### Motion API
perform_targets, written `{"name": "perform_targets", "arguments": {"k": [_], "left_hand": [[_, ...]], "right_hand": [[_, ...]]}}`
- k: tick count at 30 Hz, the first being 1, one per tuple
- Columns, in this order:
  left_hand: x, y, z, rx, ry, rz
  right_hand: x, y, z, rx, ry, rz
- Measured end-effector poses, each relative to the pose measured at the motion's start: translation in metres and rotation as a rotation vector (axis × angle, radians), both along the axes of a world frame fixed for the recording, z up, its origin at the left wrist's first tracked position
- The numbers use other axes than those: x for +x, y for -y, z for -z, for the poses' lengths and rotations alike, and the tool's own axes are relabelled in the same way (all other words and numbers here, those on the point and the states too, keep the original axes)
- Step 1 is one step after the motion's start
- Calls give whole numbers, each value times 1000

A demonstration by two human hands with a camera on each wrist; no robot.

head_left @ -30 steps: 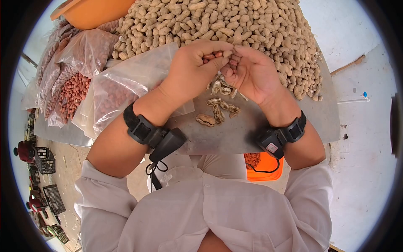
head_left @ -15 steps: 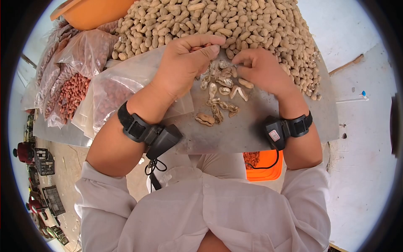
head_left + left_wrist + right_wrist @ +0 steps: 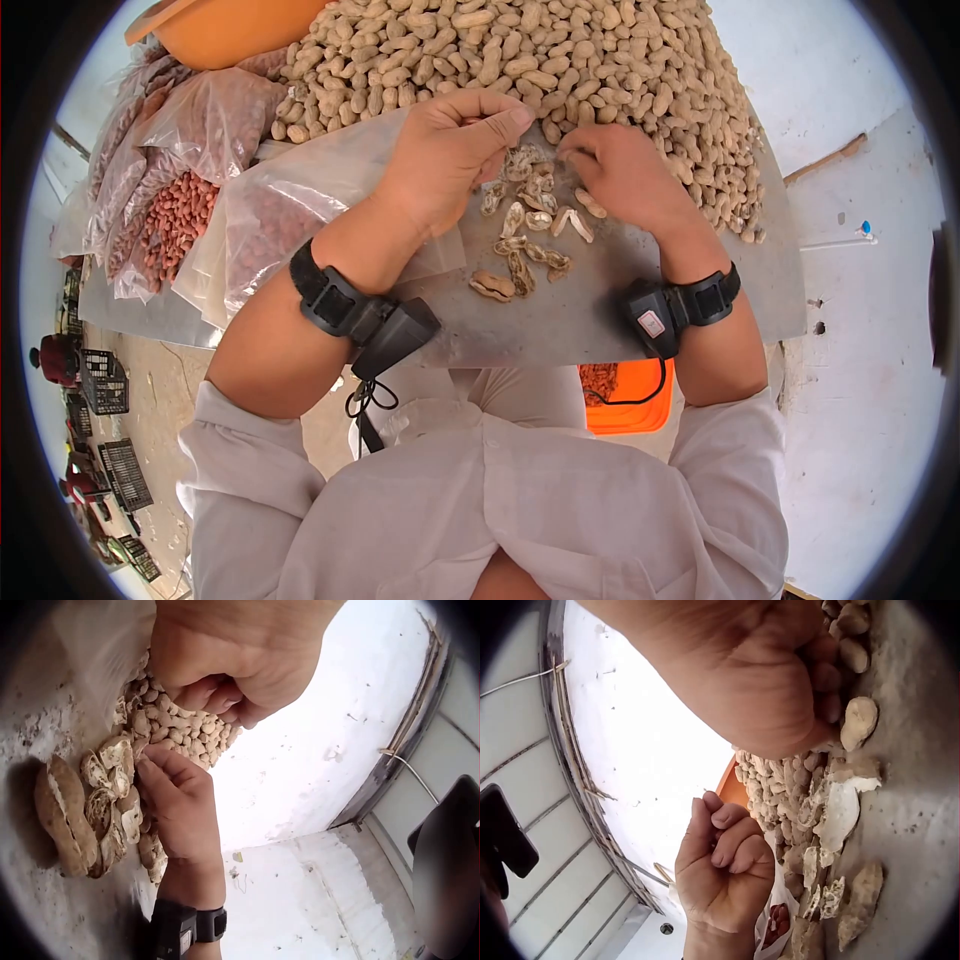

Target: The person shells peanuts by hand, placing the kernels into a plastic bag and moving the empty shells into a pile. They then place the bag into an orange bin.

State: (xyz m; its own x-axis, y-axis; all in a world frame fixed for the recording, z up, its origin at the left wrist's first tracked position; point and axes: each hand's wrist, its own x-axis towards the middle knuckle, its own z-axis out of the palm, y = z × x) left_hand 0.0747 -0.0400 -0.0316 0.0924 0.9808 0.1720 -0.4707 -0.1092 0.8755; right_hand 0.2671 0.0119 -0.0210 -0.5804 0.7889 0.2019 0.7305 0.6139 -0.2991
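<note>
On the table, shells and 1 nut lie before the nut pile. The left hand curls round kernels, mostly hidden. The right hand's fingers bend near the shells; whether they pinch anything, I cannot tell.

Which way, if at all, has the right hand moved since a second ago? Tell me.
Yes, rightward against the V-shaped shell: the right hand partly covered that shell then and now lies clear of it.
</note>
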Motion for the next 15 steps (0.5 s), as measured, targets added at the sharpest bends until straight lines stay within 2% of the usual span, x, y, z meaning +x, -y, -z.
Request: {"name": "perform_targets", "arguments": {"k": [3, 6, 9, 12, 15], "left_hand": [[2, 0, 0, -31, -70, -29], [6, 2, -2, -82, -81, -18], [8, 4, -3, -90, -51, 16], [9, 4, -3, -78, -46, 14], [9, 3, -1, -52, -80, -17]], "right_hand": [[0, -2, -1, 49, -425, -71], [-4, 7, -9, -627, -987, -167], [-11, 12, -4, -787, -1136, -335], [-15, 16, -4, -858, -1200, -346], [-16, 15, -2, -823, -1186, -317]]}}
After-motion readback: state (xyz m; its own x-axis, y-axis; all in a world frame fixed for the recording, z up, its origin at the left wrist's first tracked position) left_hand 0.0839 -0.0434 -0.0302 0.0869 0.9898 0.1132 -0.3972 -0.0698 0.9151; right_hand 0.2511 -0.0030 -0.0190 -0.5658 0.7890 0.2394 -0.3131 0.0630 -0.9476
